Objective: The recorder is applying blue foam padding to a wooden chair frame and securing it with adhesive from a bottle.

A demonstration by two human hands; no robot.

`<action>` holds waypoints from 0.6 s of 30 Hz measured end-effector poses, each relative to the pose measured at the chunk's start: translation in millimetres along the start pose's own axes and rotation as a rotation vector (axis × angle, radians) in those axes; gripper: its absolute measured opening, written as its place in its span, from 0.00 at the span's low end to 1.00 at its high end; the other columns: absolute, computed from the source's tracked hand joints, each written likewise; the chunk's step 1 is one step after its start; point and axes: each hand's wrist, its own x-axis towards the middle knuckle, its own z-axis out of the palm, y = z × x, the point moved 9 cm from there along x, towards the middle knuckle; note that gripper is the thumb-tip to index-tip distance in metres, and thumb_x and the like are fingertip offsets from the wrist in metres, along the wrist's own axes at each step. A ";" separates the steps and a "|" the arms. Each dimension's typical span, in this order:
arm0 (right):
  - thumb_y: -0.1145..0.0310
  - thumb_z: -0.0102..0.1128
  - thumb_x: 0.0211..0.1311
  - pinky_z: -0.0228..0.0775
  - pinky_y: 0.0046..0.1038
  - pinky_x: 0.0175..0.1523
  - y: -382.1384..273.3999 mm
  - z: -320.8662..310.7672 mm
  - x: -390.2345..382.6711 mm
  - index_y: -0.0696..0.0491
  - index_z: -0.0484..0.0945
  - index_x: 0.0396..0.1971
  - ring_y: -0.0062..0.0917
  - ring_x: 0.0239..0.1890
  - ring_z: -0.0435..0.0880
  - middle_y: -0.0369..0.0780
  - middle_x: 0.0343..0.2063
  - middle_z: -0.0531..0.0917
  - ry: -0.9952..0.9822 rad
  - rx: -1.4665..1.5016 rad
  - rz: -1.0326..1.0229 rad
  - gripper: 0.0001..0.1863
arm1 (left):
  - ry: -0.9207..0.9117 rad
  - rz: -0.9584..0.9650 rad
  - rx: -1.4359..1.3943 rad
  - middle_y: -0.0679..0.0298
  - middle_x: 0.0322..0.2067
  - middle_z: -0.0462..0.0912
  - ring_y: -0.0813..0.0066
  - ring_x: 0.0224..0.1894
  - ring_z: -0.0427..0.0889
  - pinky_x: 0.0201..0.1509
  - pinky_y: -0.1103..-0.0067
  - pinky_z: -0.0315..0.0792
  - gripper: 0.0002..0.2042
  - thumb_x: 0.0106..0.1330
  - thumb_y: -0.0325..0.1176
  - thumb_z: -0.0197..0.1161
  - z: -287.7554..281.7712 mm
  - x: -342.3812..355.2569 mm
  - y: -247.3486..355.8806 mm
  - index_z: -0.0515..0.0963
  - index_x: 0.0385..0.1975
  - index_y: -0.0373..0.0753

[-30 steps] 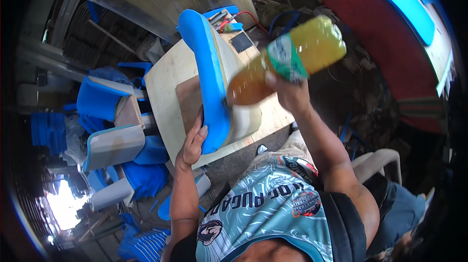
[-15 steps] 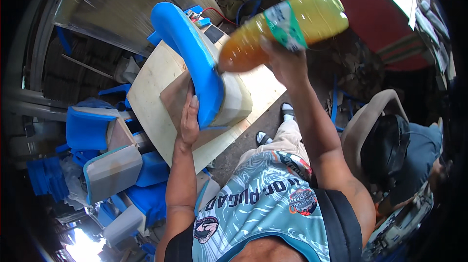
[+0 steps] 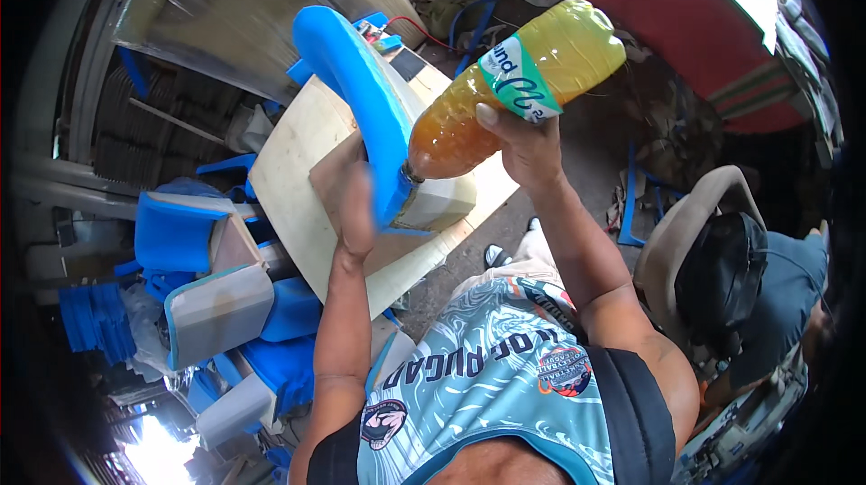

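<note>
My right hand (image 3: 532, 147) is closed round a large clear plastic bottle (image 3: 582, 52) with a green-and-white label and yellow to amber liquid inside. The bottle is tilted, its dark narrow tip down against or very near the lower edge of a curved blue padded seat piece (image 3: 347, 79). That piece stands on edge on a wooden board table (image 3: 289, 165), its pale grey-beige side turned to the right. Beside its left face my left hand (image 3: 356, 214) is held upright, blurred, with fingers seemingly stretched out; whether it touches the piece I cannot tell.
Several blue and grey padded chair parts (image 3: 221, 314) are heaped at the left. Behind the table leans a plastic-wrapped panel (image 3: 271, 16). A red-sided table (image 3: 658, 25) stands at the far right. Another person (image 3: 785, 277) sits at the right near a beige curved chair back (image 3: 658, 241).
The bottle's tip has come lower along the edge of the blue piece, and the bottle tilts more steeply. My left hand has shifted and is now blurred.
</note>
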 end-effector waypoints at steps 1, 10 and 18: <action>0.80 0.72 0.47 0.75 0.28 0.51 1.0 0.1 5.2 0.57 0.77 0.44 0.23 0.42 0.82 0.37 0.40 0.82 -0.001 0.038 0.001 0.22 | 0.012 -0.003 0.016 0.55 0.70 0.52 0.62 0.72 0.50 0.74 0.71 0.44 0.31 0.76 0.47 0.31 1.4 0.8 1.8 0.47 0.70 0.31; 0.73 0.72 0.50 0.75 0.26 0.49 -6.2 -18.2 29.2 0.57 0.78 0.42 0.21 0.40 0.82 0.36 0.38 0.83 0.056 -0.081 -0.133 0.18 | -0.003 -0.053 -0.080 0.56 0.70 0.52 0.64 0.72 0.50 0.74 0.72 0.44 0.29 0.77 0.45 0.32 -2.6 0.7 -6.2 0.47 0.71 0.31; 0.84 0.63 0.49 0.73 0.33 0.56 -21.0 -8.6 -67.0 0.55 0.73 0.49 0.27 0.46 0.81 0.38 0.42 0.80 0.190 -0.366 -0.279 0.24 | -0.124 -0.121 -0.381 0.53 0.69 0.51 0.61 0.70 0.54 0.73 0.71 0.49 0.32 0.76 0.49 0.32 -6.3 -6.1 -14.3 0.39 0.71 0.32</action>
